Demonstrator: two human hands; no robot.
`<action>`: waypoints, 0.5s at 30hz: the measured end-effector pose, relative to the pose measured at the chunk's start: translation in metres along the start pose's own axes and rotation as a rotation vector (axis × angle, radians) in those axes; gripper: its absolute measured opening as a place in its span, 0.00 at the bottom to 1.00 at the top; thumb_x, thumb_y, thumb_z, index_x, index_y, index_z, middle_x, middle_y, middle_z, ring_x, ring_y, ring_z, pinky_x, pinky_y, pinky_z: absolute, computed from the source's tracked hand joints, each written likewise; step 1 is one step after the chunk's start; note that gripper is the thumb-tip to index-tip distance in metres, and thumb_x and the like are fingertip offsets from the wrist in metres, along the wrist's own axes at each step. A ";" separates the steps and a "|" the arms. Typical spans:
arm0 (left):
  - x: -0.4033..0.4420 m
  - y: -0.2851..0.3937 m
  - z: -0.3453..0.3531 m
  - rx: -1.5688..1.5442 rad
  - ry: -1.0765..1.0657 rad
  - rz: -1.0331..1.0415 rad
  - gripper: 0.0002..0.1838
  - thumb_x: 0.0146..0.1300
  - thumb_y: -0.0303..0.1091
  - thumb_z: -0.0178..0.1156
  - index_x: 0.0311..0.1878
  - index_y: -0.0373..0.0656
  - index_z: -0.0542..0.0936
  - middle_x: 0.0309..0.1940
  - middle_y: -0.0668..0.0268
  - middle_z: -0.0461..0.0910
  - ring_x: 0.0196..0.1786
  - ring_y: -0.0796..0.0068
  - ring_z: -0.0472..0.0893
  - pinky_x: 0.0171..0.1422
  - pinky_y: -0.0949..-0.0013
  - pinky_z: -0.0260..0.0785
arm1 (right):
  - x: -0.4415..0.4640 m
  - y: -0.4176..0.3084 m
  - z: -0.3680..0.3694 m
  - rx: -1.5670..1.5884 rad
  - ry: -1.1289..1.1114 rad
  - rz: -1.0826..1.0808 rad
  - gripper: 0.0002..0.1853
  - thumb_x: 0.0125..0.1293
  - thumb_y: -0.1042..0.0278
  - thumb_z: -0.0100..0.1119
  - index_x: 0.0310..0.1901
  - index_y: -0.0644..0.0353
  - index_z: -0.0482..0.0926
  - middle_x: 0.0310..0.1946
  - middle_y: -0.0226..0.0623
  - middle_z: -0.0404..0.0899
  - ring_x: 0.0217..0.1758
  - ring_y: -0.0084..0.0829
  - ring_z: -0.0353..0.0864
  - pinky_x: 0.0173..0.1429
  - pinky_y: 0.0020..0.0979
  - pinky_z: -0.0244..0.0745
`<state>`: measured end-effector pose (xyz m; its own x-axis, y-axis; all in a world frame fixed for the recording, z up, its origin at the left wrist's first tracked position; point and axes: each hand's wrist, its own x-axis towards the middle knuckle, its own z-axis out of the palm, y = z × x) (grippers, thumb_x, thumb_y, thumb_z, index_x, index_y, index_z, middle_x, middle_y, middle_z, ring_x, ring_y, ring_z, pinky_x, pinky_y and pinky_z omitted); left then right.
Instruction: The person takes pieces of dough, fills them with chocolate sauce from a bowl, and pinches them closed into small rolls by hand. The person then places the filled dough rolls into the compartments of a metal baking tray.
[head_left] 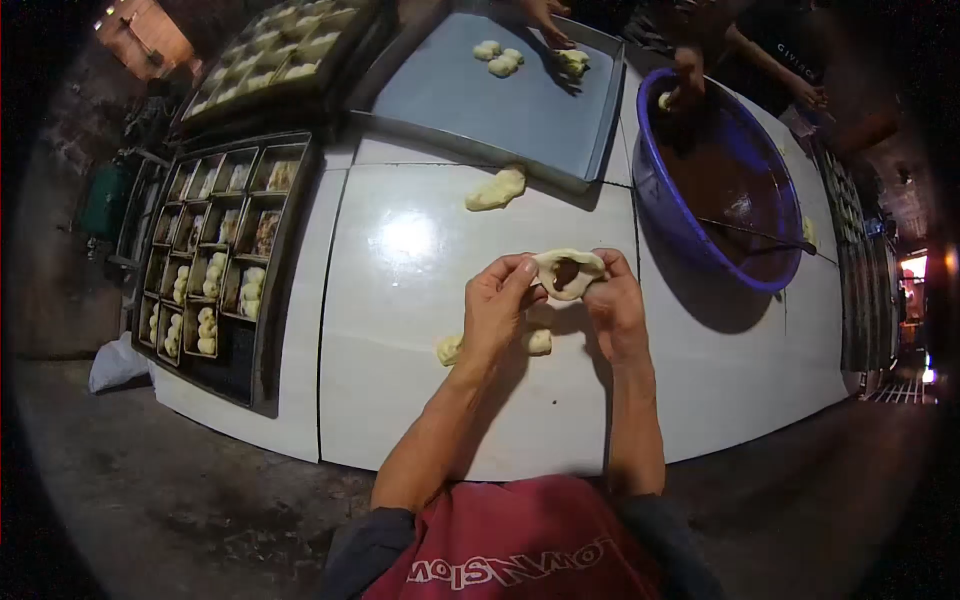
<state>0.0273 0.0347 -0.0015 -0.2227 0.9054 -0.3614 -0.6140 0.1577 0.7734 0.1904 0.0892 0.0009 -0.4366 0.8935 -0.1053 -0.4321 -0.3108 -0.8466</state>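
Centre of frame: cupped dough piece (590, 268) (brown filling (566, 272) visible) is held above the bench (400, 310), its edges pinched by the fingers (524, 268) of left hand (496, 298) and right hand (618, 306). Purple basin (665, 190) noted, upper right.

Pale cream dough (549, 267), brown at its centre, against a white table (400, 310).
Dark straight lines cross the table; the tray (440, 95) is blue-grey, the basin (657, 175) purple with brown contents (722, 190). The shirt (535, 520) is dark red with white lettering (515, 566), the sleeves (372, 540) dark grey; the bag (118, 364) whitish.
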 end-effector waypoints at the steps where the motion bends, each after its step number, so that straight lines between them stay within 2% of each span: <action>1: -0.001 0.001 0.001 0.011 0.037 0.016 0.15 0.71 0.38 0.63 0.52 0.35 0.81 0.39 0.65 0.84 0.37 0.79 0.83 0.46 0.75 0.78 | -0.001 0.007 0.009 -0.234 -0.024 -0.146 0.24 0.60 0.78 0.63 0.59 0.65 0.71 0.53 0.40 0.78 0.59 0.31 0.78 0.62 0.32 0.78; 3: -0.003 -0.001 0.002 0.055 0.013 0.092 0.16 0.71 0.37 0.63 0.53 0.33 0.82 0.41 0.64 0.84 0.39 0.78 0.83 0.46 0.75 0.78 | -0.006 0.014 0.027 -0.588 0.070 -0.291 0.27 0.60 0.76 0.66 0.61 0.64 0.71 0.54 0.42 0.77 0.59 0.33 0.79 0.61 0.32 0.79; 5: -0.004 -0.001 0.005 0.112 0.013 0.144 0.17 0.71 0.36 0.63 0.54 0.32 0.82 0.43 0.62 0.85 0.40 0.78 0.83 0.46 0.76 0.78 | -0.010 0.012 0.039 -0.822 0.145 -0.396 0.24 0.61 0.73 0.70 0.59 0.63 0.78 0.56 0.43 0.76 0.57 0.35 0.80 0.55 0.31 0.82; 8: -0.005 0.001 0.009 0.221 0.055 0.187 0.16 0.70 0.35 0.64 0.54 0.31 0.83 0.44 0.60 0.86 0.41 0.80 0.83 0.44 0.77 0.77 | -0.005 0.029 0.022 -1.035 0.173 -0.572 0.15 0.62 0.75 0.69 0.51 0.63 0.83 0.56 0.42 0.76 0.55 0.36 0.80 0.53 0.32 0.81; 9: -0.005 0.003 0.010 0.322 0.057 0.317 0.17 0.69 0.34 0.65 0.54 0.31 0.83 0.45 0.59 0.86 0.42 0.79 0.83 0.45 0.76 0.78 | -0.006 0.024 0.033 -0.953 0.238 -0.512 0.08 0.64 0.75 0.66 0.45 0.63 0.85 0.51 0.42 0.79 0.51 0.35 0.80 0.52 0.34 0.79; 12: 0.004 0.004 0.008 0.301 -0.081 0.336 0.17 0.68 0.34 0.66 0.54 0.31 0.82 0.44 0.60 0.86 0.43 0.79 0.83 0.46 0.75 0.78 | 0.000 0.023 0.026 -0.960 0.215 -0.480 0.06 0.66 0.72 0.65 0.44 0.61 0.85 0.41 0.39 0.82 0.45 0.31 0.81 0.47 0.30 0.77; 13: 0.008 0.004 0.008 0.199 -0.112 0.277 0.17 0.68 0.34 0.66 0.54 0.33 0.82 0.41 0.62 0.86 0.43 0.79 0.84 0.44 0.74 0.79 | 0.004 0.022 0.023 -0.941 0.204 -0.423 0.06 0.68 0.70 0.64 0.42 0.61 0.85 0.33 0.33 0.82 0.44 0.25 0.80 0.45 0.27 0.75; 15: 0.007 0.017 0.009 0.181 -0.115 0.048 0.19 0.66 0.36 0.68 0.56 0.35 0.82 0.42 0.63 0.85 0.43 0.77 0.83 0.44 0.74 0.78 | 0.001 0.013 0.031 -0.613 0.209 -0.172 0.06 0.67 0.69 0.64 0.42 0.61 0.85 0.32 0.29 0.82 0.45 0.24 0.79 0.47 0.27 0.75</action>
<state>0.0222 0.0477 0.0142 -0.1540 0.9511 -0.2679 -0.4565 0.1720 0.8730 0.1597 0.0759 0.0061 -0.2133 0.9769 0.0111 0.0720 0.0271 -0.9970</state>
